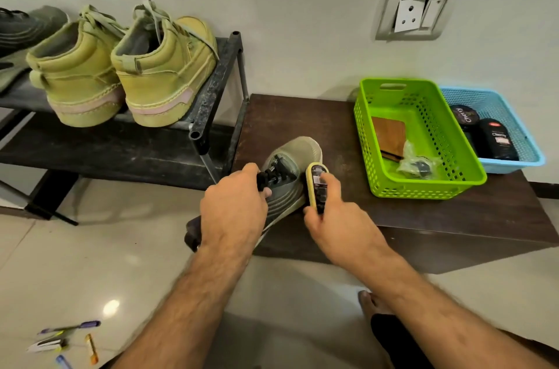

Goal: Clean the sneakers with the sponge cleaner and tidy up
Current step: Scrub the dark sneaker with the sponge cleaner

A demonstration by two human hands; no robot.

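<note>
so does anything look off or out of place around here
Two things. The wall socket sits crooked in its frame, its faceplate tilted and apparently loose. And several pens and markers lie scattered on the floor at lower left. Otherwise the hands, left on the sneaker, right holding the sponge cleaner, look normal.

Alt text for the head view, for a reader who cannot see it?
The left hand steadies a grey sneaker on a dark table while the right hand presses a yellow sponge cleaner against its side. Green and blue baskets sit right; olive boots on a rack left.
</note>
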